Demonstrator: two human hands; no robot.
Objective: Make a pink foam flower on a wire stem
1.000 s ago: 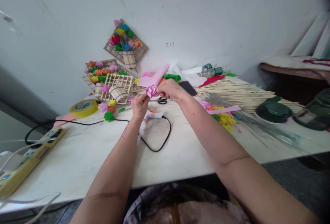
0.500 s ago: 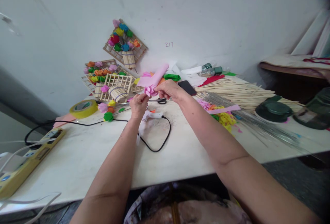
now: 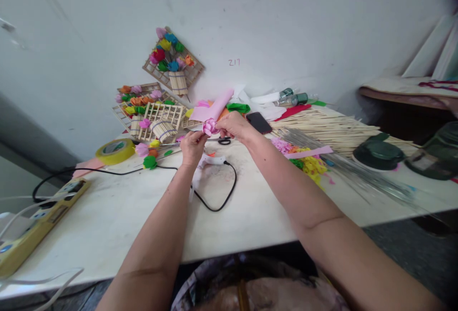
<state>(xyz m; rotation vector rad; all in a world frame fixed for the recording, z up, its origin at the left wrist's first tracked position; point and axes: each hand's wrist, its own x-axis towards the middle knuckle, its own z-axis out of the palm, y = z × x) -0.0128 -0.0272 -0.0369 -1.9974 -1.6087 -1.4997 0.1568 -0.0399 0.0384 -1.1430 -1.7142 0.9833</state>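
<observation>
A pink paper flower is held up over the middle of the table, between my two hands. My left hand is closed, pinching the flower from below at its base. My right hand has its fingertips closed on the petals at the flower's right side. Below them a white glue gun lies on the table with its black cord looping to the right. Scissors with black handles lie just behind the hands, partly hidden. Behind the flower is a roll of pink crepe paper.
Finished flower panels lean on the wall at the left. Yellow tape and a power strip lie left. On the right are a phone, paper scraps, wooden sticks, metal wires and a dark green lid.
The pink flower has turned slightly between my fingers, so its open petals show more. Both hands stay in nearly the same place.
</observation>
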